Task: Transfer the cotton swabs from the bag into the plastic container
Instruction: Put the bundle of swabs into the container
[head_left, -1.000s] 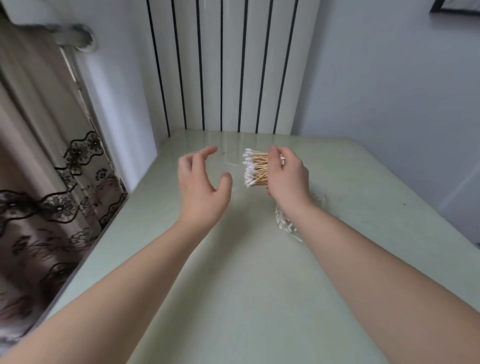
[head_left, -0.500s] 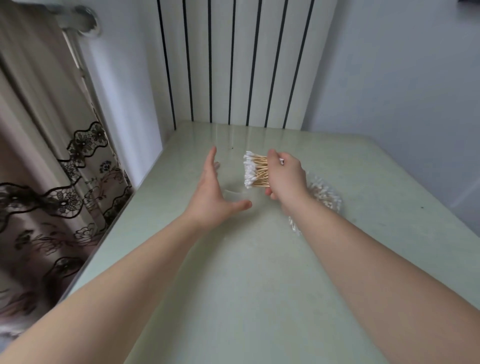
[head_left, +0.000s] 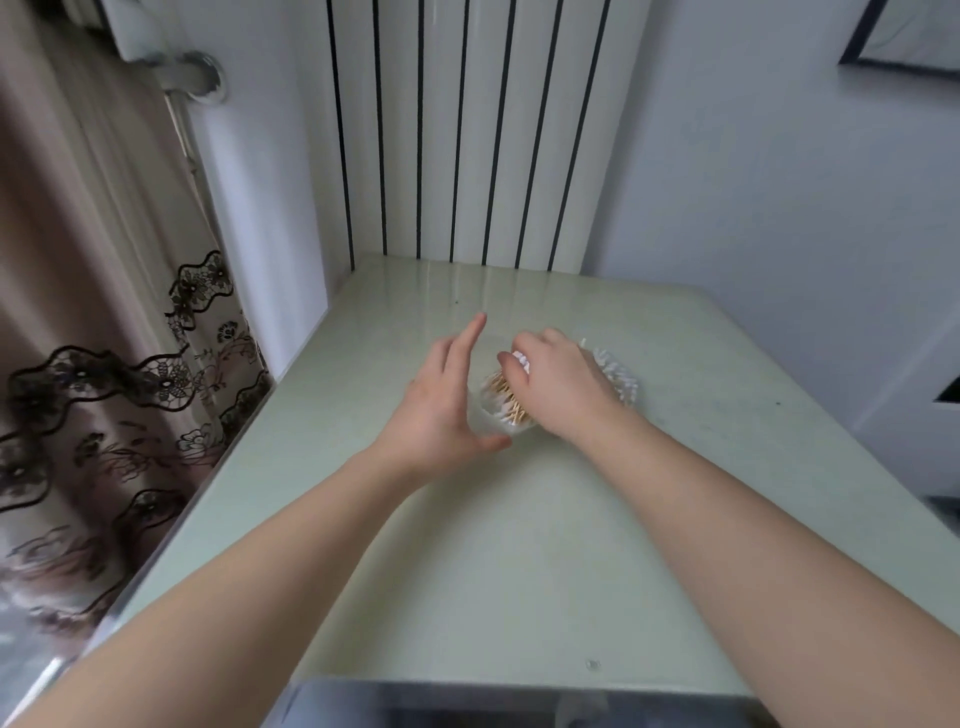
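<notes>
So the plastic container (head_left: 491, 415) sits on the table (head_left: 519, 571) past the middle, toward the far edge. The left hand (head_left: 441, 410) is against its left side, and the right hand (head_left: 558, 389) is on top holding the cotton swabs (head_left: 506, 397) down in it. The bag (head_left: 618, 376) lies just right of the container, the radiator's (head_left: 467, 130) behind the far edge, and the curtain (head_left: 104, 364) runs along the left edge.

table (head_left: 519, 545) glossy (pale green) | container (head_left: 487, 415) clr plastic | swabs (head_left: 506, 396) wood stks
</notes>
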